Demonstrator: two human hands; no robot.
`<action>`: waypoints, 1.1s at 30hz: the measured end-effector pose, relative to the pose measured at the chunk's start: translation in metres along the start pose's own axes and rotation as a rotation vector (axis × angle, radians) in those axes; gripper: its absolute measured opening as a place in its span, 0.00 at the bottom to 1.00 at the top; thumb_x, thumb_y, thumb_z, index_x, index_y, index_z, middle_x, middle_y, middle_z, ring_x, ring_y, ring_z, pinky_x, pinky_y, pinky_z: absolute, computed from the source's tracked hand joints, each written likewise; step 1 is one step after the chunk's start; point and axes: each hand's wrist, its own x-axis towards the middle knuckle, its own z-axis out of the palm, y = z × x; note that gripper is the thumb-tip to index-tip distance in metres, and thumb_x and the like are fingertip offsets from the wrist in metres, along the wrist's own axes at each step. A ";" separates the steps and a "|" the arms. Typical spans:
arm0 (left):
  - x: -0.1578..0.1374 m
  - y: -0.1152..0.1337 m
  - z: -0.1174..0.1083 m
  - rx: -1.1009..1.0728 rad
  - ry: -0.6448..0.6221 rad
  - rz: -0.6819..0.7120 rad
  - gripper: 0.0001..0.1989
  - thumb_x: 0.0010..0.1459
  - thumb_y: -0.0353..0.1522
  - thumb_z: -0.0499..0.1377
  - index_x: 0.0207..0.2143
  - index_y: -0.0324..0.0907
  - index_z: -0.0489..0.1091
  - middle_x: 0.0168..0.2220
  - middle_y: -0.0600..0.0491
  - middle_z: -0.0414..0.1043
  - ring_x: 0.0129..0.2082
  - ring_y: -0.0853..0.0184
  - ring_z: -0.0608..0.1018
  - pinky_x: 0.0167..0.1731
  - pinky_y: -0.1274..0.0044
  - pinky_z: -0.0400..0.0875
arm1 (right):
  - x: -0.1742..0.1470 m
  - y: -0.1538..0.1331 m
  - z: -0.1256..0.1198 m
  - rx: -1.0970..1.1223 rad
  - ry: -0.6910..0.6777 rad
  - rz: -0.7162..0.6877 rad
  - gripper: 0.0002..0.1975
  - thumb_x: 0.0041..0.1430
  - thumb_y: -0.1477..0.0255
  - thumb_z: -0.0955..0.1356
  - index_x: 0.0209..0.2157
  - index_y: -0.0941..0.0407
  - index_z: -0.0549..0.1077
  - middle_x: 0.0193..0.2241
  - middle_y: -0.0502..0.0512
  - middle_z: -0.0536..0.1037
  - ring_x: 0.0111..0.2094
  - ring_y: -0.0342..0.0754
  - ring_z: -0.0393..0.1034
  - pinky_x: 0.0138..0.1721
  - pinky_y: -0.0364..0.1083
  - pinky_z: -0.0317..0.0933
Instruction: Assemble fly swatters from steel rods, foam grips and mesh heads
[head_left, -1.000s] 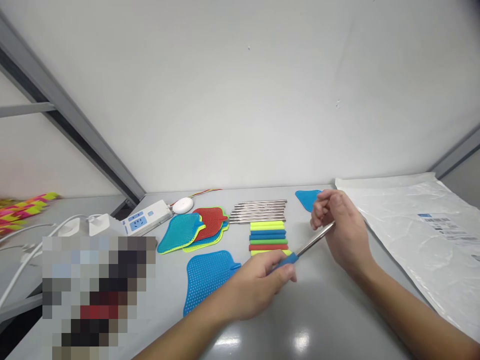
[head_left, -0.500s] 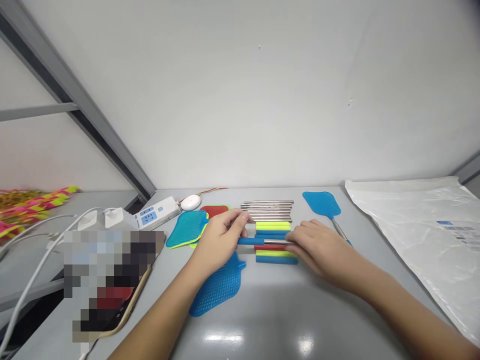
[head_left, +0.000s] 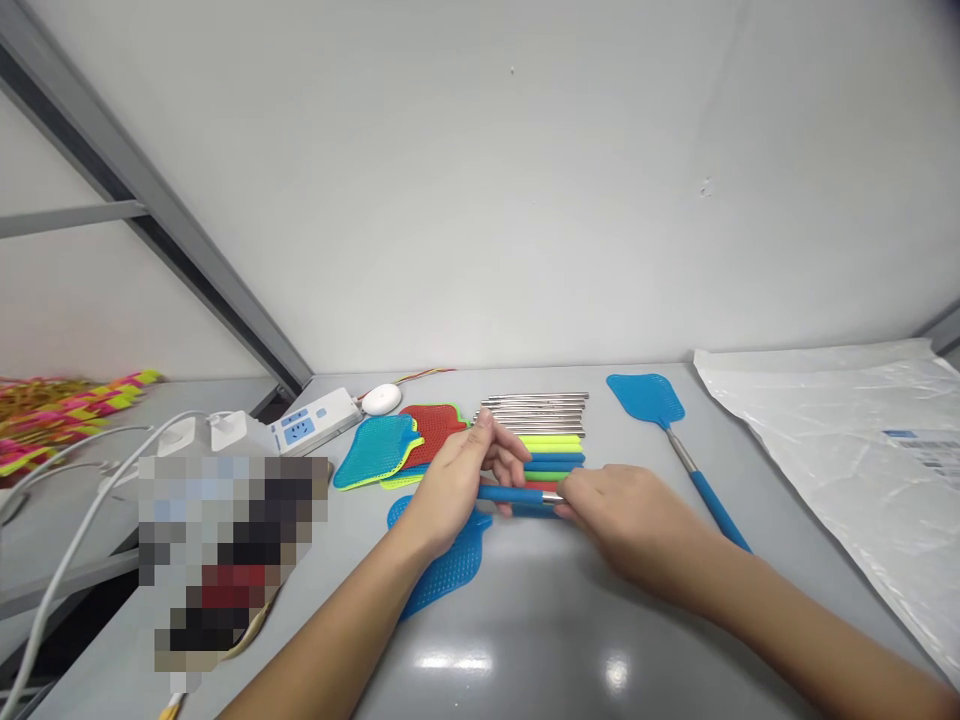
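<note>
A blue handle sleeve (head_left: 511,494) lies level between my hands, with a short stretch of metal rod (head_left: 552,498) showing at its right end. My left hand (head_left: 448,482) holds the sleeve's left end, its thumb raised and fingers curled. The rod end is pinched in my right hand (head_left: 626,515), which hides the rest of it. Below my left wrist is a blue fly swatter head (head_left: 450,567), partly covered by the arm. Behind the held piece lie several coloured sleeves (head_left: 553,460) in a stack, and beyond them a row of metal rods (head_left: 536,412).
Red (head_left: 435,436) and teal (head_left: 377,452) swatter heads overlap at left. A blue swatter with its handle (head_left: 712,508) lies at right, beside a white plastic bag (head_left: 832,480). A power strip (head_left: 319,420), a round white device (head_left: 381,400) and a blurred-out object (head_left: 232,550) occupy the left side.
My right hand has come closer to my left, and less metal rod shows between them. The held piece sits slightly lower. My left thumb has lifted, and the view has shifted a little.
</note>
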 end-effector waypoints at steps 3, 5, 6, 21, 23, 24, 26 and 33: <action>0.000 -0.003 0.003 -0.012 0.003 -0.030 0.28 0.62 0.51 0.44 0.33 0.38 0.71 0.22 0.52 0.68 0.21 0.68 0.71 0.15 0.78 0.68 | -0.001 -0.003 0.001 -0.007 0.043 -0.018 0.15 0.68 0.72 0.56 0.26 0.55 0.63 0.20 0.48 0.66 0.20 0.45 0.55 0.24 0.45 0.39; 0.001 -0.005 0.003 -0.002 -0.002 -0.039 0.28 0.62 0.51 0.44 0.33 0.38 0.71 0.23 0.52 0.68 0.20 0.69 0.70 0.14 0.79 0.66 | -0.001 -0.002 0.000 -0.002 0.038 -0.018 0.15 0.68 0.71 0.56 0.26 0.55 0.63 0.20 0.48 0.66 0.20 0.44 0.56 0.24 0.45 0.40; 0.001 -0.005 0.003 0.019 -0.009 -0.045 0.27 0.62 0.51 0.44 0.33 0.39 0.70 0.23 0.53 0.68 0.19 0.69 0.70 0.14 0.80 0.65 | -0.001 0.000 0.000 0.007 0.025 -0.017 0.15 0.68 0.71 0.56 0.27 0.55 0.64 0.20 0.48 0.66 0.20 0.44 0.56 0.24 0.45 0.40; -0.013 0.028 -0.033 0.142 -0.209 -0.071 0.15 0.63 0.44 0.50 0.34 0.42 0.64 0.25 0.60 0.58 0.20 0.75 0.61 0.26 0.79 0.64 | 0.013 0.003 -0.011 0.186 0.562 0.303 0.18 0.61 0.70 0.66 0.53 0.54 0.62 0.47 0.63 0.66 0.51 0.57 0.60 0.49 0.56 0.58; -0.010 0.027 -0.040 -0.055 -0.154 -0.033 0.14 0.64 0.43 0.50 0.33 0.42 0.61 0.23 0.61 0.56 0.18 0.77 0.58 0.27 0.78 0.66 | 0.020 -0.008 -0.009 0.258 0.428 0.245 0.14 0.62 0.71 0.64 0.49 0.54 0.63 0.43 0.61 0.68 0.46 0.55 0.64 0.46 0.55 0.61; -0.008 0.027 -0.043 -0.129 -0.135 -0.003 0.13 0.64 0.42 0.50 0.32 0.42 0.61 0.22 0.62 0.54 0.17 0.77 0.58 0.28 0.77 0.67 | 0.025 -0.016 -0.007 0.289 0.301 0.193 0.12 0.62 0.71 0.64 0.48 0.55 0.64 0.41 0.60 0.70 0.44 0.54 0.65 0.44 0.54 0.62; -0.005 0.026 -0.045 -0.244 -0.109 0.057 0.15 0.64 0.42 0.50 0.28 0.41 0.59 0.19 0.63 0.52 0.15 0.78 0.57 0.28 0.77 0.68 | 0.038 -0.034 0.000 0.320 0.050 0.103 0.12 0.63 0.69 0.63 0.47 0.56 0.65 0.41 0.59 0.71 0.42 0.53 0.66 0.43 0.54 0.63; -0.002 0.020 -0.046 -0.495 -0.059 0.066 0.24 0.60 0.46 0.54 0.19 0.41 0.53 0.13 0.63 0.50 0.11 0.79 0.54 0.22 0.80 0.66 | 0.090 -0.078 0.036 0.296 -0.254 0.028 0.43 0.40 0.55 0.76 0.54 0.63 0.63 0.52 0.71 0.67 0.53 0.65 0.61 0.48 0.58 0.62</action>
